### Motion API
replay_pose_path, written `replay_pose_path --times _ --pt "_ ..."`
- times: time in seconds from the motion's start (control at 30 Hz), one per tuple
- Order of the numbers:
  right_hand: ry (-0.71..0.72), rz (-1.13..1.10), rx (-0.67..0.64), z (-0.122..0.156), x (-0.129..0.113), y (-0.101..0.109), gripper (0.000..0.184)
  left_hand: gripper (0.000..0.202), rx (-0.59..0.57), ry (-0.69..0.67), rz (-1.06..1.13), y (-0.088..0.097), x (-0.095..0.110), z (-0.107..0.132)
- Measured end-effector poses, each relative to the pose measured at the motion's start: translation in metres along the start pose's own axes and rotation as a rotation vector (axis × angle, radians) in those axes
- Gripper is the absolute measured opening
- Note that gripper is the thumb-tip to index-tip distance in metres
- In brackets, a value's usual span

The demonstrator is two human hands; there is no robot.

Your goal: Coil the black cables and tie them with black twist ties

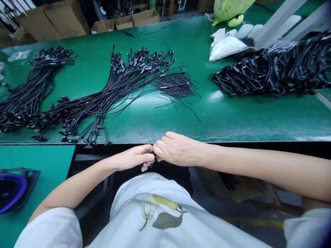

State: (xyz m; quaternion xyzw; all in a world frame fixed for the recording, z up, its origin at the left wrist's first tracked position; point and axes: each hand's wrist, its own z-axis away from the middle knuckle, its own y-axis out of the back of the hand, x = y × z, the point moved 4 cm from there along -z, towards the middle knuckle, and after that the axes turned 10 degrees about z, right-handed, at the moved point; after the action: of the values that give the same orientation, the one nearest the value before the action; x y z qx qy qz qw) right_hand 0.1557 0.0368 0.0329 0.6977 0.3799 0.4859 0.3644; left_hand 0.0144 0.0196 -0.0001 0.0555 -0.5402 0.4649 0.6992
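Note:
At the front edge of the green table, my left hand [136,157] and my right hand [174,148] meet fingertip to fingertip. Both are closed in a pinch around a small dark piece [153,152], mostly covered by the fingers, so its kind does not show. A speck of blue shows just under the left fingers. Beyond the hands lies a fanned bundle of black cables [103,93] with connectors at both ends. To its right is a pile of thin black cable ties [178,84], some scattered loose.
Another black cable bundle [33,82] lies at the left, and a heap of coiled black cables [271,70] at the right. Behind that heap are a white plastic bag [226,48] and a green fan [230,10]. Cardboard boxes [146,18] stand beyond the table [144,127].

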Motion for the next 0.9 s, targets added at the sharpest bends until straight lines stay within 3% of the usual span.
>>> replay_pose_path --times 0.13,0.27,0.33,0.5,0.6,0.67,0.73,0.8,0.9 --pt "0.063 -0.047 0.050 0.002 0.001 0.003 0.032 0.023 -0.021 0.055 -0.150 -0.003 0.003 0.001" --pt "-0.030 -0.090 -0.026 0.005 0.003 0.007 0.028 0.020 0.121 -0.120 -0.531 -0.001 0.012 0.006" --pt "-0.095 -0.099 -0.052 0.006 0.002 0.007 0.026 0.023 0.153 -0.158 -0.610 0.000 0.013 0.008" --pt "-0.091 -0.046 0.053 0.007 -0.001 0.006 0.025 0.031 0.030 -0.110 -0.518 -0.001 0.013 -0.002" --pt "-0.113 -0.082 0.058 0.010 0.008 0.002 0.027 0.029 0.145 -0.159 -0.629 -0.001 0.016 -0.009" --pt "-0.172 -0.111 -0.023 0.013 0.017 -0.001 0.025 0.028 0.258 -0.219 -0.674 -0.001 0.020 -0.012" --pt "-0.220 -0.150 -0.123 0.018 0.024 -0.004 0.024 0.028 0.283 -0.232 -0.634 -0.002 0.020 -0.015" --pt "-0.206 -0.177 -0.161 0.022 0.024 -0.007 0.024 0.028 0.234 -0.172 -0.522 -0.002 0.015 -0.020" --pt "-0.129 -0.135 -0.084 0.027 0.016 -0.011 0.022 0.030 0.115 -0.033 -0.286 0.000 0.005 -0.029"
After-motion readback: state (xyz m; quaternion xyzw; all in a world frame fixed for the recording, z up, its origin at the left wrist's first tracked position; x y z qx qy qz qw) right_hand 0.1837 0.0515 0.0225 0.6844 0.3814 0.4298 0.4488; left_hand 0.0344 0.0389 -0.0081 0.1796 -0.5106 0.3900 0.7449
